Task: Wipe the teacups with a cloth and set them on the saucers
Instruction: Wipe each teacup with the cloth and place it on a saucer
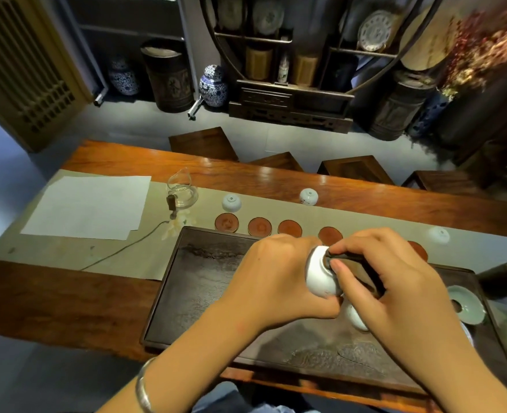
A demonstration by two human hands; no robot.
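Head view: over the dark tea tray (pixel 204 293), the left hand (pixel 279 278) grips a white teacup (pixel 320 278) while the right hand (pixel 395 281) presses a dark cloth (pixel 347 259) into it. Beyond, red saucers (pixel 259 226) sit empty; three cups (pixel 231 202) stand upturned on the counter (pixel 67 299), markings unreadable.

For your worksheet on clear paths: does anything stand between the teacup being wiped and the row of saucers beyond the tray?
Nothing visible does. The teacup is held above the tray; the nearest saucers lie bare just beyond.
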